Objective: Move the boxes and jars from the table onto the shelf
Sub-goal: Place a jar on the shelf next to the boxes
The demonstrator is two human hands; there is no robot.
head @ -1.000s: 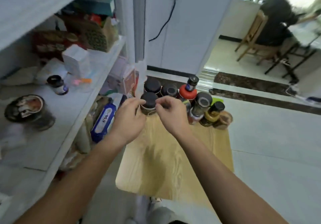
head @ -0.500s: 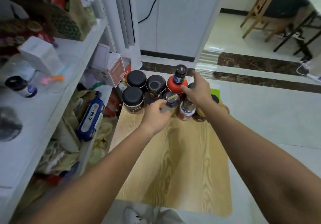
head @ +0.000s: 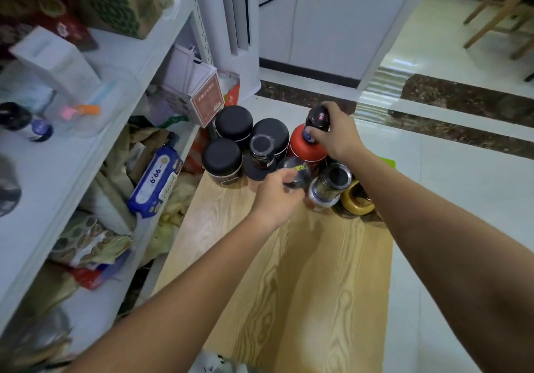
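Observation:
Several jars crowd the far end of the wooden table. My left hand grips a small clear-lidded jar with a yellow label at the cluster's front. My right hand grips a small dark-capped bottle standing on a red-lidded jar. Three black-lidded jars stand at the left, with a smaller dark jar among them. A glass spice jar and a gold-lidded jar stand at the right. The white shelf is on the left.
The shelf's upper level holds a white box, a small dark bottle and patterned boxes. Its lower level is stuffed with bags and a blue wipes pack. White floor tiles lie to the right; wooden chair legs stand far back.
My right hand has moved from the jars at the right back onto the dark-capped bottle and closed round it. My left hand has closed round the clear-lidded jar. The view has tilted down.

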